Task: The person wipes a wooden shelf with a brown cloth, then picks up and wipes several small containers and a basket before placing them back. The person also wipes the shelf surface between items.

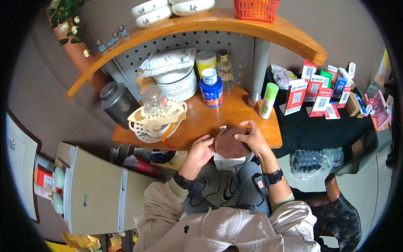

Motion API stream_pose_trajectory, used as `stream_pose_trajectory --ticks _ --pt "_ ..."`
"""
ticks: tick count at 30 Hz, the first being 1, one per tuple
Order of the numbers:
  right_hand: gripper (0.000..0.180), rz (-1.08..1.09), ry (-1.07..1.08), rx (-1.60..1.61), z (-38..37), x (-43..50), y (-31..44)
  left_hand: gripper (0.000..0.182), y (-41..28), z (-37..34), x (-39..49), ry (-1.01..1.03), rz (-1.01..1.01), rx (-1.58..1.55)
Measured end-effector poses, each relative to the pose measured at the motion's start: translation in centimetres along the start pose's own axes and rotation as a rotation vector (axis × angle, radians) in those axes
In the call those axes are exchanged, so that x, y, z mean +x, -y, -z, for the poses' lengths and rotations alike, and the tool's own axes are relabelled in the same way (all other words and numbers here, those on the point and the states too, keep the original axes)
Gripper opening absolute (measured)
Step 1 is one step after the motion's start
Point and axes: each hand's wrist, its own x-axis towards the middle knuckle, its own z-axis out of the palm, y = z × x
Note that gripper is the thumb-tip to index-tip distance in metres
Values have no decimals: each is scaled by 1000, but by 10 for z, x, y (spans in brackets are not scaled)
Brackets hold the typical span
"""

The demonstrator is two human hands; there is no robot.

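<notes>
A brown, soft-looking cloth item (233,143) hangs at the front edge of the wooden shelf, between my two hands; its exact kind is unclear. With thumb and fingertips, my left hand (203,151) pinches its left edge. My right hand (254,138) grips the upper right side, thumb on top and some fingers lifted. A small white tag (223,127) sticks out at its top. Under the cloth, a white box (229,162) is partly hidden. Nearest on the wooden shelf (196,126) are a blue tin (211,93) with a small cup (209,76) on it.
A green-capped spray bottle (268,101) stands right, a white openwork basket (146,134) with a hand fan (157,115) left. Behind are a glass bottle (224,71) and white containers (176,85). Printed code stands (321,102) cover the black-clothed table (302,132). A chair (337,217) is at lower right.
</notes>
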Motion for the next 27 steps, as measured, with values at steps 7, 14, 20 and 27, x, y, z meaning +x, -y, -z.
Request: stream_pose_trajectory --ticks 7,14,20,27 --pt "42 188 90 -44 17 33 9 42 7 -20 0 -233 66 91" --pt "56 233 -271 -1129 -31 32 -39 55 -32 -42 48 -473 -440 657" --pt "81 381 -186 -1304 -70 31 -73 71 -75 -66 157 -737 -926 1165" --pt "56 598 133 -1138 -45 36 -68 98 -107 -61 219 -771 -771 1315"
